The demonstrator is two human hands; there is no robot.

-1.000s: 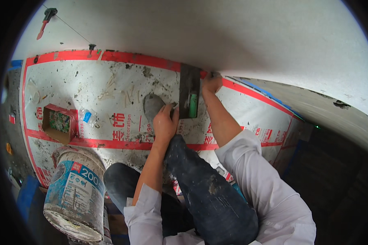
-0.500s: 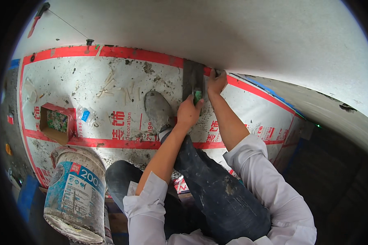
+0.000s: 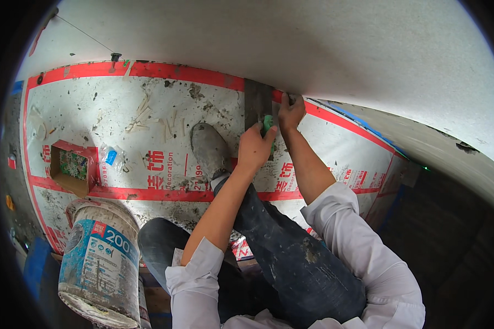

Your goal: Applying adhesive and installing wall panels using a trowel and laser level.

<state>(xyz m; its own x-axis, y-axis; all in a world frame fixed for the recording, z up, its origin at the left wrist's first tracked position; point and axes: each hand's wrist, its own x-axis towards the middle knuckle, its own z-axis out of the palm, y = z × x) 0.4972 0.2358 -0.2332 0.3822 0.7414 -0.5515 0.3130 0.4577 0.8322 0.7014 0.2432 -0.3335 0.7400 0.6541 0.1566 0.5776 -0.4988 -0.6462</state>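
My left hand [image 3: 255, 145] is closed around the green handle [image 3: 268, 123] of a tool whose working end I cannot make out. Beneath and beyond that handle lies a dark grey flat piece [image 3: 257, 101], reaching to the foot of the pale wall panel [image 3: 291, 44]; whether it is the tool's blade or a separate strip is unclear. My right hand [image 3: 292, 114] is at the wall's bottom edge, fingers curled beside the dark piece. A small dark thing shows at its fingertips, too small to name. Left of the tool stands my grey shoe [image 3: 209, 148].
White floor covering [image 3: 112, 109] with red bands bears crumbs and pale slivers. An open cardboard box [image 3: 74, 167] of small pieces sits left, beside a clear packet [image 3: 113, 157]. A plastered bucket [image 3: 101, 263] stands near left. A cord runs from a black wall fitting [image 3: 116, 57].
My left hand and the green handle have shifted slightly, and more of the green shows. The right hand keeps its place at the wall edge. The view has moved a little.
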